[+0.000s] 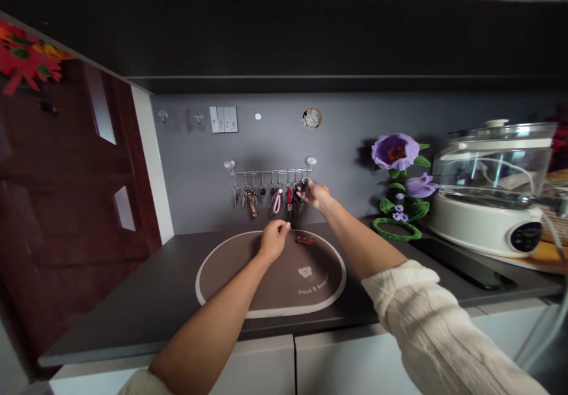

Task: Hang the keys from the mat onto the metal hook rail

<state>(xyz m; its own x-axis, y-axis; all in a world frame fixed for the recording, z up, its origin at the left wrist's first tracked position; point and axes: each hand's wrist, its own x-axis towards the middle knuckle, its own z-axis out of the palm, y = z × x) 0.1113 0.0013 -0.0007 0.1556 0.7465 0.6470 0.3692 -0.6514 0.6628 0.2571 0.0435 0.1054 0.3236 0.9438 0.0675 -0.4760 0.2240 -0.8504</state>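
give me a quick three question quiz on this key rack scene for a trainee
1. True or false: the right hand is at the right end of the key rack.
2. What lies on the oval mat just right of the left hand? A) a small red item B) a spoon C) a phone
3. Fill in: the purple flower stands between the rack and the glass-lidded ____.
Key: 1 true; 2 A; 3 cooker.

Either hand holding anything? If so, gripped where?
Right hand pinches a dark key bunch at the right end of the rack; grip spot unclear. Left hand: fingers pinched above the mat, contents cannot be told.
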